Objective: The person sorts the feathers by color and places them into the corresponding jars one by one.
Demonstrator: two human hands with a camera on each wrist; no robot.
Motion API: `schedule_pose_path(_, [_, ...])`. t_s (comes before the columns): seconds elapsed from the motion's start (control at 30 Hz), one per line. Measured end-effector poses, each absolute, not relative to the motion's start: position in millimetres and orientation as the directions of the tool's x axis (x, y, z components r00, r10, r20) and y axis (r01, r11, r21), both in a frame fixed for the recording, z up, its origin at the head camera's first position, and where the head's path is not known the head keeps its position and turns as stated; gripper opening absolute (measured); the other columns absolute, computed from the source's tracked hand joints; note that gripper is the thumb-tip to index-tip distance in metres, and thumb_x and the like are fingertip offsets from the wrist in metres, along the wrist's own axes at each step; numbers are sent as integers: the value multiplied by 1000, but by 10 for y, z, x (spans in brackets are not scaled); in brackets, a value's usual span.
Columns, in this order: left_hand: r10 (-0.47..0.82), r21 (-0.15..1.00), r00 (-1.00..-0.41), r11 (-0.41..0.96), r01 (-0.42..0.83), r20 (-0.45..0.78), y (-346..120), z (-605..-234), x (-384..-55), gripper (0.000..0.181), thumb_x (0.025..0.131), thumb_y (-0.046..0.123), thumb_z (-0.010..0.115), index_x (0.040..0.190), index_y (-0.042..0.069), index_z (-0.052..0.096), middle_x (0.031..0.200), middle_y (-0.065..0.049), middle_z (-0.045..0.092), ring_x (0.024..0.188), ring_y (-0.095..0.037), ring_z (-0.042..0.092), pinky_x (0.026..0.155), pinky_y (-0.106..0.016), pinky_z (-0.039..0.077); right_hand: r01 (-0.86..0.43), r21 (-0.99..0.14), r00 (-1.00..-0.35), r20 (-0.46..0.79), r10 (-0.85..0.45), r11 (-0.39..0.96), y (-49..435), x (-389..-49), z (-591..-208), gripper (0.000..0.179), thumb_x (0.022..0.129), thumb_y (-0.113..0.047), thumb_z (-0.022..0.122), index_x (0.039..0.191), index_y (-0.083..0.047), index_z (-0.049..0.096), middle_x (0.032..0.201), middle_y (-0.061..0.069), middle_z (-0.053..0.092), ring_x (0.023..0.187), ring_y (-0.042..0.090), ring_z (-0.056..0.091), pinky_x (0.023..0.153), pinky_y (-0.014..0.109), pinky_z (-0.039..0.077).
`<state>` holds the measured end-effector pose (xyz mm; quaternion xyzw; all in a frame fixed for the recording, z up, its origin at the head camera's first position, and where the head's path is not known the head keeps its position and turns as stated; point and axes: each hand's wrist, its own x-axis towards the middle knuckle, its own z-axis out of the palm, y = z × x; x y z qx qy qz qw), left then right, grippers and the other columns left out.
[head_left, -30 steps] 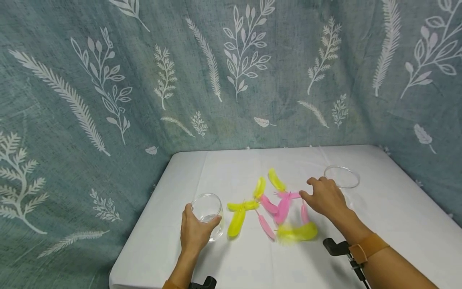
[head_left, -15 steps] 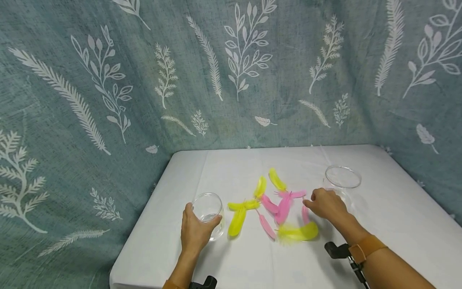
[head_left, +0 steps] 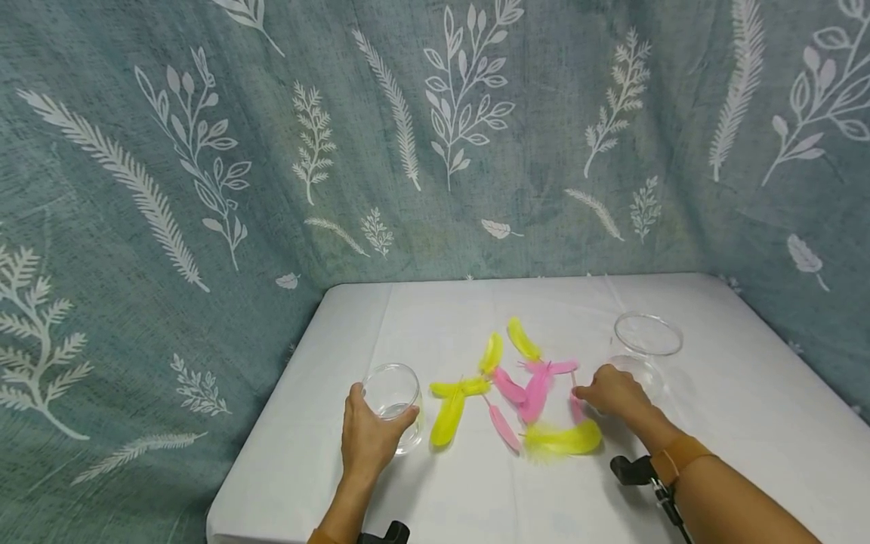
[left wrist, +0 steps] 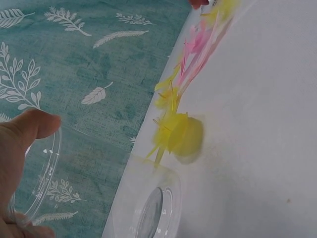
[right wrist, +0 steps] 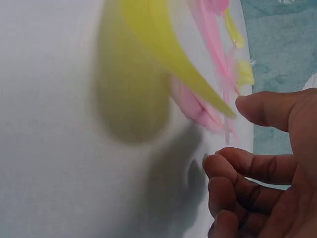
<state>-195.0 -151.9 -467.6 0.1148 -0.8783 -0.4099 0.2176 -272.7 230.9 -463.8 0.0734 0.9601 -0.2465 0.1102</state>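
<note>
Lower centre, the left hand (head_left: 370, 440) grips a jar (head_left: 393, 391). The half-spread, empty right hand (head_left: 617, 391) partly hides a pink feather (head_left: 575, 409).

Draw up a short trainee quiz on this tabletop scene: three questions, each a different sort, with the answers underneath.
1. True or false: the left hand is holding nothing.
2. Which colours are the feathers spread on the table?
A) blue and black
B) yellow and pink
C) brown and grey
3. Fill the gap: in the right wrist view, the right hand has the tips of its thumb and fingers ____ (touching / apart).

Key:
1. False; it grips a clear jar.
2. B.
3. apart.
</note>
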Motion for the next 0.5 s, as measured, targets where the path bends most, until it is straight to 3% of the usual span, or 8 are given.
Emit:
schedule_pose_path(0.23, [-382,762,-879,646,-35,284,-1519,-4688,-1944,100,62,45,88,136,1,37,123,-20,50,107,-39,54,83,-56,47,288,-499,-943,-297,151,817,2339,-2794,-4754,41,86,-37,69,73,-1,53,58,6,49,53,18,47,49,27,38])
schedule_pose_path(0.5, [-386,765,-875,644,-28,293,-1513,-4684,-1954,98,62,45,88,135,2,38,123,-19,50,107,-39,55,84,-55,47,336,-549,-927,-337,165,765,2372,-2893,-4811,40,87,-36,67,68,-3,56,58,5,49,51,17,46,48,26,37])
